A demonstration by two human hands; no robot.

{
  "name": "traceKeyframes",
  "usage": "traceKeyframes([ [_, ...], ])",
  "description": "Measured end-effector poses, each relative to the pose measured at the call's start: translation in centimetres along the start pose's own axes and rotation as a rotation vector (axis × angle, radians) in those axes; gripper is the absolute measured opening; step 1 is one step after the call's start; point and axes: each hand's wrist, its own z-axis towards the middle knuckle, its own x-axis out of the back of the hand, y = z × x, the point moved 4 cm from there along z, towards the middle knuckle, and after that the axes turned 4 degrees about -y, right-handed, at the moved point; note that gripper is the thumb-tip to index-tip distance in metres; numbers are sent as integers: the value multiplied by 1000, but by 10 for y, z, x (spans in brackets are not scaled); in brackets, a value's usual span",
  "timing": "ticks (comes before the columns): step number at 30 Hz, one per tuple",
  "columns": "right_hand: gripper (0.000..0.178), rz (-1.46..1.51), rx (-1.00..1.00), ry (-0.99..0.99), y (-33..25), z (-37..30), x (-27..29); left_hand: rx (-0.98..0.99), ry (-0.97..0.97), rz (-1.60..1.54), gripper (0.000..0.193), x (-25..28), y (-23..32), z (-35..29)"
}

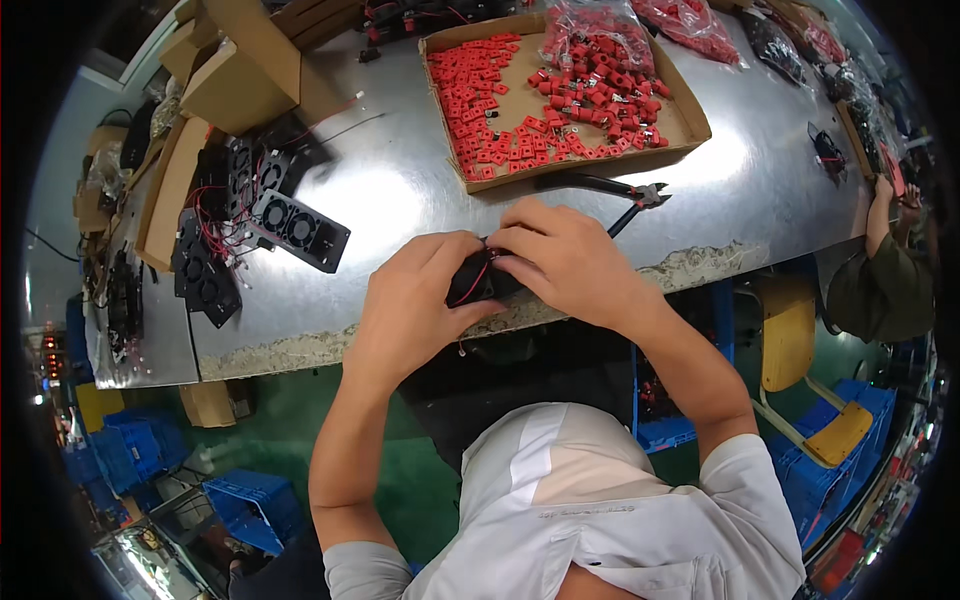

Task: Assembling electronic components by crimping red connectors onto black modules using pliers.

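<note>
Both my hands are closed around a black fan panel [470, 281] with red and black wires, at the worn front edge of the metal table. My left hand [408, 290] grips its left side, thumb along the near edge. My right hand [565, 255] pinches at the wires near its right end; the fingers hide much of the panel. Beyond them stands a shallow cardboard tray [600, 172] with many small red plastic parts [590, 95]. Just past my right hand lie cutting pliers [645, 195] with black handles. To the left is a pile of black fan panels [300, 228] with wires.
An opened cardboard box [240, 85] stands at the far left. Bagged red parts [690, 25] lie at the back right. Another person's arm [878, 215] rests at the table's right end. Below are a yellow chair [788, 335] and blue crates [255, 508].
</note>
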Motion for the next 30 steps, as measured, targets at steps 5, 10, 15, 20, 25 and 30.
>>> traceKeyframes([
  [5,17,16,-45,-27,5,-1,2,-68,17,82,65,3,-7,-5],
  [10,17,145,-67,-56,14,-4,3,-19,-61,62,61,3,-9,-4],
  [15,19,7,2,-107,9,0,4,14,-104,4,60,4,-11,-3],
  [20,17,168,-13,19,13,-4,9,20,-114,32,61,5,-9,-1],
  [25,16,1029,-93,537,4,-41,9,43,-134,17,63,5,-5,2],
  [30,18,933,-253,482,13,-49,-2,35,-115,11,66,5,-4,1],
])
